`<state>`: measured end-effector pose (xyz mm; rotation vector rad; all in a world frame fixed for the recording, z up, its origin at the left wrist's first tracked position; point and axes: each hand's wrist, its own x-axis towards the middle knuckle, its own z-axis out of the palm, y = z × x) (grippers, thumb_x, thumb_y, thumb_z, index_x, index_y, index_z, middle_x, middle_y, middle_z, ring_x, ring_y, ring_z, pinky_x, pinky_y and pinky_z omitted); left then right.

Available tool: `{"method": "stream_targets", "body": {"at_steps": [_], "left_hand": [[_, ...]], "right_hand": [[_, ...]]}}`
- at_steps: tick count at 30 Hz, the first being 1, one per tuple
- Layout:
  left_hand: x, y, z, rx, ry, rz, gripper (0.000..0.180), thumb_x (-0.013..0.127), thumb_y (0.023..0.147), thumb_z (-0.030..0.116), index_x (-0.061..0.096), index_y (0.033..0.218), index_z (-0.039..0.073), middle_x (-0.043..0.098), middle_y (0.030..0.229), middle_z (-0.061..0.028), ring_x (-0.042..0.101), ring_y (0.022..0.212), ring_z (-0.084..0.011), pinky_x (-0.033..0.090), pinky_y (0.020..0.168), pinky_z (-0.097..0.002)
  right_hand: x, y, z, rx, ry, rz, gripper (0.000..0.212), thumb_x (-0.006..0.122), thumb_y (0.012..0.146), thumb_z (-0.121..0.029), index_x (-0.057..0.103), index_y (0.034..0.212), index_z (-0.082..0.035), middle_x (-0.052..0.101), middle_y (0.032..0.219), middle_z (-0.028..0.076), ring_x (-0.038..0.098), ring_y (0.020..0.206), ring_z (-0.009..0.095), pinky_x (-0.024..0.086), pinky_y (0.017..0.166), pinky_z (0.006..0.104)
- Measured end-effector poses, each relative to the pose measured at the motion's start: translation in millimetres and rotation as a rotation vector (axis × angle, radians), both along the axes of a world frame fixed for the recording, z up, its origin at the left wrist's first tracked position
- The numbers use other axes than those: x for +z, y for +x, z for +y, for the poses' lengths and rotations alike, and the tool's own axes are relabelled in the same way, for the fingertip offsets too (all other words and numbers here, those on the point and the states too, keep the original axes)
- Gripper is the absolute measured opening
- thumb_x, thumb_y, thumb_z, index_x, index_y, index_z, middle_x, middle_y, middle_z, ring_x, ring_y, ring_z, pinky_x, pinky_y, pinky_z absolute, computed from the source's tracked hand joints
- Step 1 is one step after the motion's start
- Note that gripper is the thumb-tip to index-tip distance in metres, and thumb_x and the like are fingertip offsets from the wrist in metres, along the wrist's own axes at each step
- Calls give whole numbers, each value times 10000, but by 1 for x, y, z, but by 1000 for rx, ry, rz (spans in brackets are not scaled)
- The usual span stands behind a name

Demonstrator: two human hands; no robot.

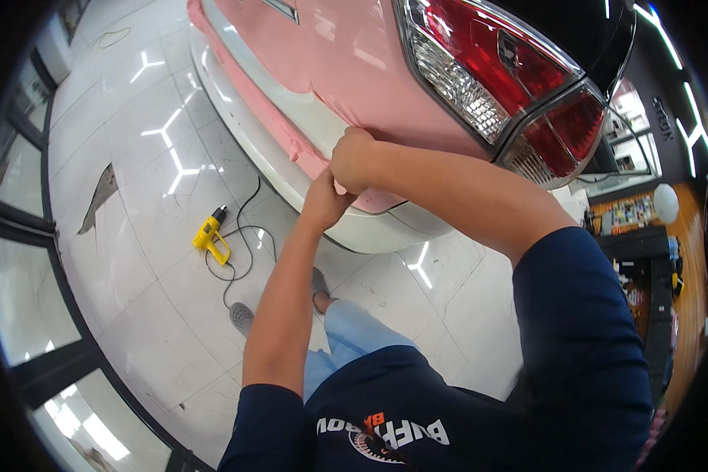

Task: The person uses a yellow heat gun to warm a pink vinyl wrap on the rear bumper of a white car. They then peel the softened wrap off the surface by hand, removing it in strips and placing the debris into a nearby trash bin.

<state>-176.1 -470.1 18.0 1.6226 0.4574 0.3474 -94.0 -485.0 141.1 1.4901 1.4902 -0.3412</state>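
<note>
Pink vinyl film [354, 59] covers the rear body panel of a car. A loose, wrinkled strip of it runs along the white bumper [311, 206], with bare white paint [300, 112] showing between strip and panel. Against the bumper corner, my right hand [355, 161] is closed with its fingers curled in at the film. Just below and touching it, my left hand [326, 203] is closed on the end of the strip. The hands partly hide the film between them, so the right hand's exact grip does not show.
A red and clear tail light [495, 63] sits above my right forearm. On the tiled floor to the left lies a yellow heat gun [211, 238] with a looping black cord [252, 228]. Glass doors [31, 291] line the left; a cluttered wooden workbench [688, 315] stands at right.
</note>
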Motion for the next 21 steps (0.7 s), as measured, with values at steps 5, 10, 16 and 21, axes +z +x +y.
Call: {"method": "stream_targets", "body": {"at_steps": [5,10,16,21], "left_hand": [[-13,-10,-26,277,462,-93,211,625,753,35,643,963,46,650,880,-137,536,917,-354,452,810,-426],[-7,-10,-46,315,446,-164,226,615,760,3,628,984,37,633,915,-136,531,923,-347,446,835,-405],[-4,-24,-37,150,244,-95,330,675,741,67,601,1061,33,626,928,-135,558,929,-316,455,829,-390],[7,-1,6,-35,622,-98,393,682,716,89,607,1102,88,600,1061,-110,526,1090,-299,406,927,-423]], "right_hand": [[-9,-5,-31,230,139,-4,146,594,806,-267,716,833,-192,695,912,22,631,882,159,356,901,340],[12,-8,-55,293,161,-6,231,524,840,-284,713,838,-152,695,840,50,635,814,190,369,883,341],[14,-5,-56,227,163,167,228,533,817,-260,719,873,-140,695,885,73,642,810,204,386,877,339],[30,1,-23,-44,70,237,271,587,776,-268,715,957,-112,688,1000,103,648,927,222,401,904,336]]}}
